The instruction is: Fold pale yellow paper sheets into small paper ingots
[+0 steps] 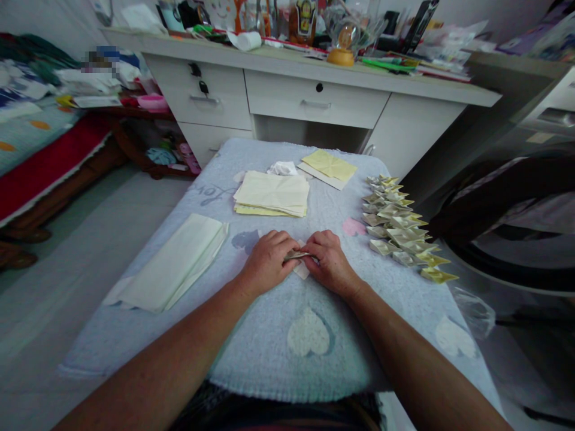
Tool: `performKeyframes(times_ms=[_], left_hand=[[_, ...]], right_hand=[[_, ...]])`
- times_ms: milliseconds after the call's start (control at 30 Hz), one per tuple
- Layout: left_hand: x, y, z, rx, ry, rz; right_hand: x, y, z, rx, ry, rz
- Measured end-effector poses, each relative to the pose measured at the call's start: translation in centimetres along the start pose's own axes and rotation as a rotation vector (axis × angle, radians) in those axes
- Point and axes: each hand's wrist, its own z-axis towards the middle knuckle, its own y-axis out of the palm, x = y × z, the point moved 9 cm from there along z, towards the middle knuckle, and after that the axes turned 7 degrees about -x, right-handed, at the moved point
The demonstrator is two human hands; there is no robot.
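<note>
My left hand [273,258] and my right hand [329,258] meet over the middle of the cloth-covered table. Both are closed on a small folded piece of paper [296,255], pinched between the fingertips. Most of the paper is hidden behind my fingers. Beyond my hands lies a stack of cream and yellow paper sheets [272,191]. A yellow sheet [330,164] rests on a white one farther back. On the right, several folded paper boats [404,230] stand in close rows. Left of my left hand is a long folded stack of pale paper [173,263].
A crumpled white tissue [283,168] sits behind the stack. The blue tablecloth [251,365] covers the table. Beyond it stands a white desk [314,108] with a cluttered top. A front-loading washing machine [507,221] is at the right, a bed [49,161] at the left.
</note>
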Motion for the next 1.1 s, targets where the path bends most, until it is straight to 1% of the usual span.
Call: performKeyframes(times_ms=[133, 300, 633, 833, 1000, 1100], left_hand=[[-0.8, 0.0, 0.1, 0.008, -0.075, 0.002], [-0.8, 0.2, 0.1, -0.015, -0.08, -0.018], [-0.4, 0.1, 0.2, -0.039, -0.041, -0.006], [0.3, 0.1, 0.1, -0.052, 0.008, -0.036], [0.5, 0.2, 0.1, -0.046, 0.022, -0.07], [0.6, 0.3, 0.1, -0.057, 0.024, -0.077]], right_hand=[[0.0, -0.2, 0.0, 0.042, -0.015, 0.001], [0.1, -0.8, -0.1, 0.089, -0.003, 0.013], [-0.2, 0.1, -0.1, -0.054, 0.032, -0.008], [0.0, 0.3, -0.1, -0.065, 0.038, 0.003], [0.4, 0.6, -0.2, -0.078, 0.055, 0.029], [0.4, 0.6, -0.2, -0.063, 0.072, 0.04]])
